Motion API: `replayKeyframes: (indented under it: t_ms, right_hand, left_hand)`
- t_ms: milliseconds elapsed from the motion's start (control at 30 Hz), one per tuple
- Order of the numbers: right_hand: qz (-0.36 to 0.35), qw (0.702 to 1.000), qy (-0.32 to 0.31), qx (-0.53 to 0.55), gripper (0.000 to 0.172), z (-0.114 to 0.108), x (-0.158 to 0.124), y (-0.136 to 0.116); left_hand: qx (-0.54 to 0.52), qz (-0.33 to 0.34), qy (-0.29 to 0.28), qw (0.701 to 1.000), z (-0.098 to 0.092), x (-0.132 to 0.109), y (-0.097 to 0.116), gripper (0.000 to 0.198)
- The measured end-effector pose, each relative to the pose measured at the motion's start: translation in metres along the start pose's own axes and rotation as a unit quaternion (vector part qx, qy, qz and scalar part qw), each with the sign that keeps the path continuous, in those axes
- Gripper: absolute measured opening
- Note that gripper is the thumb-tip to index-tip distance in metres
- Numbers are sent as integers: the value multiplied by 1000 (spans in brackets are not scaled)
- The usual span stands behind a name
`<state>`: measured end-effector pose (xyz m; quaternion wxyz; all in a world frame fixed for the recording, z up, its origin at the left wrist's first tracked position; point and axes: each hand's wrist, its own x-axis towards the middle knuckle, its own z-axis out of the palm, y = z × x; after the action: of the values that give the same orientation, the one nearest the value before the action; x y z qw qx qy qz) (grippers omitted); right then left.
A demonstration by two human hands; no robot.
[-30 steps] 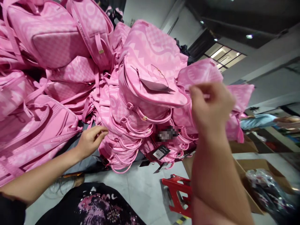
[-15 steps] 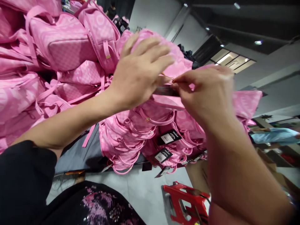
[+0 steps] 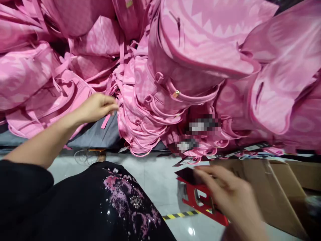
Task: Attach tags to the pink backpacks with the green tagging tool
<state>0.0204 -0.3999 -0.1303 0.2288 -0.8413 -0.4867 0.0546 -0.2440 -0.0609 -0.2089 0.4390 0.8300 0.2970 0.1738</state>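
Pinched in our right hand (image 3: pixel 229 192), a dark, flat, card-like tag (image 3: pixel 187 175) sits near right, before the red plastic stool (image 3: pixel 218 217). Our left hand (image 3: pixel 96 107), loosely part-open, seems empty beside stacked pink patterned backpacks (image 3: pixel 175 68). Slackened pinch could drop the tag.

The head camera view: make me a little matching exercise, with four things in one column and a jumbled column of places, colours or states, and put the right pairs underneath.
Things
1. Right hand
2. Stool
3. Left hand
4. Tape

Places, colours or states
A. Striped yellow and black, on the floor
B. Fingers curled, near the pink bags
C. Pinching a dark tag
D. Red, partly hidden behind the other hand and what it holds

Right pairs: 1-C, 2-D, 3-B, 4-A
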Motion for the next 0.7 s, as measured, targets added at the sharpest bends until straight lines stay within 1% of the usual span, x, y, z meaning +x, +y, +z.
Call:
replayKeyframes:
  t_ms: [33, 67, 100, 133, 167, 200, 267, 300, 367, 467, 533, 600, 700]
  right_hand:
    - [37, 996, -51, 63, 32, 22, -9, 9]
    - [71, 986, -94, 120, 31, 46, -17, 15]
    - [98, 973, -102, 180, 33, 72, -23, 18]
    - [116, 957, -113, 243, 33, 99, -28, 17]
    - [133, 938, -121, 298, 33, 125, -32, 15]
    - [143, 920, -133, 339, 33, 151, -35, 10]
    - [142, 904, -155, 373, 31, 196, -38, -5]
    - [139, 897, -167, 384, 29, 215, -39, -14]
    - [135, 884, -190, 405, 28, 247, -39, -31]
    - [131, 864, -220, 433, 29, 281, -35, -51]
    - [130, 856, -229, 444, 30, 297, -33, -60]
    - [128, 854, -231, 449, 31, 308, -32, -67]
    - [119, 863, -226, 437, 32, 317, -32, -73]
  left_hand:
    - [-36, -97, 2, 995, 12, -12, -32, 18]
    - [-79, -191, -9, 978, 27, -25, -61, 12]
    - [-91, -235, -9, 968, 43, -39, -86, 11]
    - [-97, -266, -7, 959, 60, -53, -107, 8]
    - [-109, -295, -4, 949, 76, -67, -124, 5]
    - [-122, -316, -1, 941, 91, -79, -136, 3]
    - [-166, -350, 8, 922, 115, -97, -148, 10]
    - [-193, -360, 14, 913, 124, -102, -149, 16]
    - [-248, -358, 31, 900, 135, -104, -145, 26]
    - [-320, -317, 43, 892, 141, -100, -128, 36]
    - [-352, -282, 43, 891, 147, -97, -114, 40]
    - [-367, -250, 52, 894, 157, -97, -100, 42]
    - [-362, -215, 82, 903, 175, -96, -86, 43]
